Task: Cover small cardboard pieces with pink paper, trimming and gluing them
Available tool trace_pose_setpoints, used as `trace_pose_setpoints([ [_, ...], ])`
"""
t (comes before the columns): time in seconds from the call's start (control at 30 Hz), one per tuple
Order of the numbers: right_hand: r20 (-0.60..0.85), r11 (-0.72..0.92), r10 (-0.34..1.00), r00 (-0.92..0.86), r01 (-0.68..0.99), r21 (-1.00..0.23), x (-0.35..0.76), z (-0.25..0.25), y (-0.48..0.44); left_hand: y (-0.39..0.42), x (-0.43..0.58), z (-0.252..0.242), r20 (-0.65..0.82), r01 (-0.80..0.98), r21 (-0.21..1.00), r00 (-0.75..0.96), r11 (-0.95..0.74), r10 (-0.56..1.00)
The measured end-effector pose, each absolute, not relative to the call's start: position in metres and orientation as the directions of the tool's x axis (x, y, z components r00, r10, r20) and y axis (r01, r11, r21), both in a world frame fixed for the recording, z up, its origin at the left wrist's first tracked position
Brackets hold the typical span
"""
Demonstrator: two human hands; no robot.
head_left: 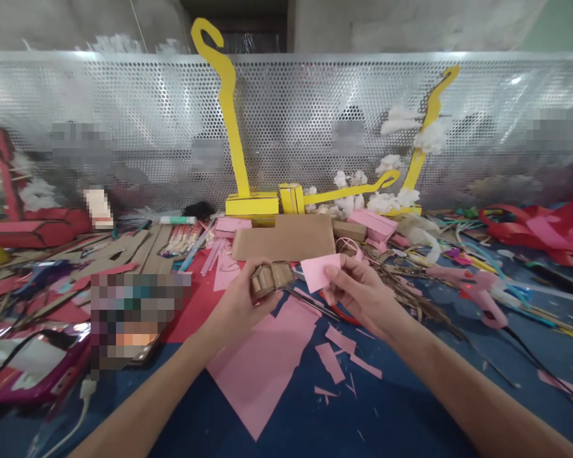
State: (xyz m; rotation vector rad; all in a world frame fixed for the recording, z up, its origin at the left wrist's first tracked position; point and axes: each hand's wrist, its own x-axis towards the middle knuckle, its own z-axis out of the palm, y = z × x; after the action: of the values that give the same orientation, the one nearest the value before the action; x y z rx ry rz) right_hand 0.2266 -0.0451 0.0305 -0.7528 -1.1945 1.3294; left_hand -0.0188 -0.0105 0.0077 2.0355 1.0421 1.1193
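My left hand [241, 305] is closed around a small brown cardboard piece [270, 278], folded into a little box shape, held above the table's middle. My right hand [360, 292] pinches a small pink paper rectangle [319, 271] between thumb and fingers, right beside the cardboard piece. Both hands hover over a large pink paper sheet [262, 362] lying on the blue table [410, 407]. Scissors [315, 306] lie under my right hand, partly hidden by it.
Pink paper scraps [337, 356] lie near my right wrist. A brown cardboard box [286, 238] sits behind my hands. Yellow cardboard shapes [233, 127] stand against the perforated metal screen [124, 108]. A pink glue gun [477, 289] lies at right; red paper and cardboard strips clutter the left.
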Motion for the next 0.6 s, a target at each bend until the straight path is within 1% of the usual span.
trace_pose_setpoints([
  [0.13, 0.170, 0.101, 0.968, -0.186, -0.331, -0.938, 0.220, 0.026, -0.048, -0.013, -0.020, 0.005, 0.418, 0.401, 0.739, 0.359, -0.542, 0.835],
  [0.2, 0.167, 0.094, 0.966, -0.199, -0.334, -0.938, 0.216, 0.023, -0.049, -0.015, -0.021, 0.004, 0.443, 0.462, 0.676, 0.369, -0.574, 0.817],
  [0.27, 0.167, 0.090, 0.964, -0.207, -0.339, -0.937, 0.213, 0.021, -0.051, -0.017, -0.021, 0.005, 0.501, 0.503, 0.589, 0.385, -0.632, 0.775],
  [0.37, 0.146, 0.068, 0.967, -0.210, -0.337, -0.939, 0.208, 0.020, -0.054, -0.019, -0.022, 0.005, 0.585, 0.516, 0.496, 0.395, -0.698, 0.708],
  [0.6, 0.131, 0.073, 0.976, -0.177, -0.305, -0.950, 0.204, 0.022, -0.058, -0.019, -0.024, 0.002, 0.600, 0.531, 0.474, 0.390, -0.702, 0.699],
])
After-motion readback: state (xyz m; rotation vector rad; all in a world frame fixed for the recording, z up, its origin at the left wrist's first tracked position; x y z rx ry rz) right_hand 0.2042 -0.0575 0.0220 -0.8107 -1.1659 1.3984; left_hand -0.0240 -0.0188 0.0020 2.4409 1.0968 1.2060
